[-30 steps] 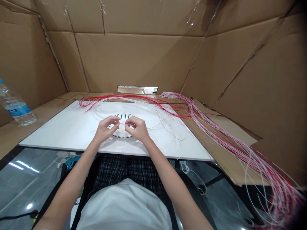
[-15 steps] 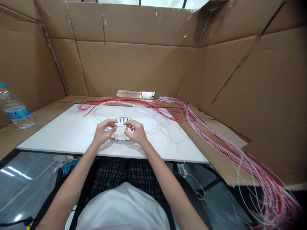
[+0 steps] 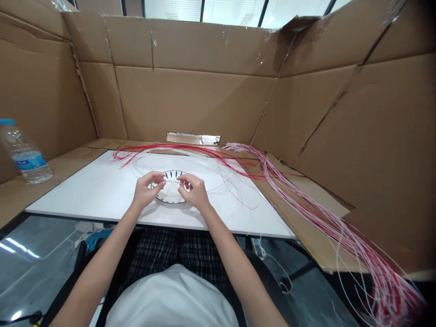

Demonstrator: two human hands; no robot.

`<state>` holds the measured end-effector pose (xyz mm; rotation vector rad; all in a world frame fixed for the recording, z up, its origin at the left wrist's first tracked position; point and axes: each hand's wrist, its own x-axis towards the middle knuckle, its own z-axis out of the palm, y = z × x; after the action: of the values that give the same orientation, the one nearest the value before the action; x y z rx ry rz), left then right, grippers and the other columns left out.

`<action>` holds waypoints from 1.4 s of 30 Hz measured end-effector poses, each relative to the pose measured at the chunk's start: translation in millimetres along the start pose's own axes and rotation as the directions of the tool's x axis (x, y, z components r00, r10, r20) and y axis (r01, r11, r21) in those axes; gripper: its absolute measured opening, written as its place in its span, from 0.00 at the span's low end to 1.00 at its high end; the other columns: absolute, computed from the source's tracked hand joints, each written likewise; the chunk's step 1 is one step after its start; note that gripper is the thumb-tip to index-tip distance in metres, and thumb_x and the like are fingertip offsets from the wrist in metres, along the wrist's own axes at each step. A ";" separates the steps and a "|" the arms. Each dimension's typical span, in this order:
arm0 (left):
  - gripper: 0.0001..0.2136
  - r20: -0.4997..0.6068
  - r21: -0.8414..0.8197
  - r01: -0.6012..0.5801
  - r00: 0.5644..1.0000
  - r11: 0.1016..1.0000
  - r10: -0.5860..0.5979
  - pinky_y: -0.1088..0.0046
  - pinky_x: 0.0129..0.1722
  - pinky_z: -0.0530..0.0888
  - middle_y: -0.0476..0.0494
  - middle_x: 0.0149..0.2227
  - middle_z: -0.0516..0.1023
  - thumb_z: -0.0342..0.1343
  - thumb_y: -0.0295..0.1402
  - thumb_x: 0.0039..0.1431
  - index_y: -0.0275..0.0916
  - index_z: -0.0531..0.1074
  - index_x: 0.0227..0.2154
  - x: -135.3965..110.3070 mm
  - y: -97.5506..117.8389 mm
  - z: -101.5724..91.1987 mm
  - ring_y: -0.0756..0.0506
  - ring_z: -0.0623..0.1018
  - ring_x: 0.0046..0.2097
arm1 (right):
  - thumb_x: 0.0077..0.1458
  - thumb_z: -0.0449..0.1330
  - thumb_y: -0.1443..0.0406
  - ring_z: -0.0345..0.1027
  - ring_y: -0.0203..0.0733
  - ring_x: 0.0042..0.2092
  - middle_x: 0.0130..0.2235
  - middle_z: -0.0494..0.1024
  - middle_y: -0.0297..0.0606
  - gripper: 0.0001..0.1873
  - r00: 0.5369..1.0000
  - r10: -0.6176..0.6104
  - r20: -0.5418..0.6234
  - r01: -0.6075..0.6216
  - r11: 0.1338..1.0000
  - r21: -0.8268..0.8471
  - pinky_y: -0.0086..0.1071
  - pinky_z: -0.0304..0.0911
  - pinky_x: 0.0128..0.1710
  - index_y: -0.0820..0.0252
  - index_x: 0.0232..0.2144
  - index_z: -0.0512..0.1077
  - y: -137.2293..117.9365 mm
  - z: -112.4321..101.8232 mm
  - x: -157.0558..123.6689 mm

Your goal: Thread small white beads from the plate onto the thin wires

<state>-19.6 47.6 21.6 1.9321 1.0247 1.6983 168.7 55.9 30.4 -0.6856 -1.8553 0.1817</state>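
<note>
My left hand (image 3: 146,189) and my right hand (image 3: 193,190) hover close together over a small round plate (image 3: 170,195) on a white board (image 3: 95,188). Both hands are closed in a pinch, fingertips facing each other, with a thin white strand stretched between them. The plate has a dark patterned rim and holds small pale pieces that I cannot make out. A long bundle of red and white wires (image 3: 306,206) runs from the back of the board off to the right and down over the edge.
A plastic water bottle (image 3: 23,152) stands on cardboard at the far left. Cardboard walls (image 3: 204,100) enclose the back and both sides, with a slot (image 3: 193,138) in the back. The board's front edge lies above my lap.
My hands have stayed over the plate, still pinching, and moved a little apart. The view has tilted up, so windows now show above the cardboard.
</note>
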 end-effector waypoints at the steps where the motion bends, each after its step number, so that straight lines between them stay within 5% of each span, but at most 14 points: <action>1: 0.09 0.000 0.001 0.001 1.000 1.000 -0.001 0.75 0.29 0.74 0.49 0.27 0.75 0.61 0.33 0.51 0.38 0.73 0.36 -0.2 0.2 -0.1 0.50 0.76 0.28 | 0.44 0.53 0.72 0.62 0.35 0.26 0.28 0.73 0.34 0.12 1.000 0.001 0.001 -0.001 1.000 -0.002 0.29 0.61 0.28 0.60 0.32 0.73 0.3 0.1 -0.1; 42: 0.12 0.050 -0.026 0.012 0.999 1.000 -0.011 0.75 0.31 0.73 0.49 0.26 0.74 0.60 0.33 0.52 0.38 0.71 0.39 0.3 2.6 -0.2 0.50 0.75 0.28 | 0.45 0.53 0.71 0.61 0.35 0.23 0.27 0.75 0.35 0.13 0.999 0.053 0.005 -0.052 0.998 -0.037 0.30 0.63 0.29 0.62 0.34 0.74 3.3 1.6 -0.3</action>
<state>-19.1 46.1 23.7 1.9382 0.9885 1.6414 168.5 58.8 28.1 -0.7604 -1.8513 0.1844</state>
